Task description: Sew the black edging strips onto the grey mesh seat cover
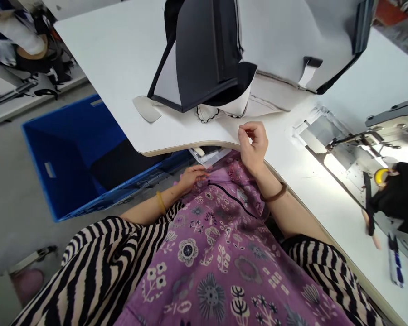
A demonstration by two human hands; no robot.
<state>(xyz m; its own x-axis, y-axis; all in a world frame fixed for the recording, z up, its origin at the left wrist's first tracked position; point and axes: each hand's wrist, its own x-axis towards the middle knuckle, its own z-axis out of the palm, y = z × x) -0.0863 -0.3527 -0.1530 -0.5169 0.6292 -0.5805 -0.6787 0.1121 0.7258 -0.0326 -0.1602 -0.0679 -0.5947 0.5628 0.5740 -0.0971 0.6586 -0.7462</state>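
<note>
My right hand (254, 147) is over the table's front edge, thumb and forefinger curled together in a pinch. Whatever may be between the fingertips is too small to make out. Lower down, my left hand (192, 176) lies beside the purple flowered apron (211, 253), its fingers stretched toward a pale drawer (211, 158) under the tabletop. A white thing and some dark items show inside that drawer. Behind my right hand, a sewn black and grey fabric piece (204, 59) stands folded on the table, with a rounded light flap (147, 109) sticking out at its left.
The white table (112, 59) has a cut-in front edge. At the right stands a sewing machine (394, 131), with thread snips (395, 260) and black cloth (399, 194) near it. A blue bin (37, 158) holding dark material is on the left, by a cluttered shelf (27, 99).
</note>
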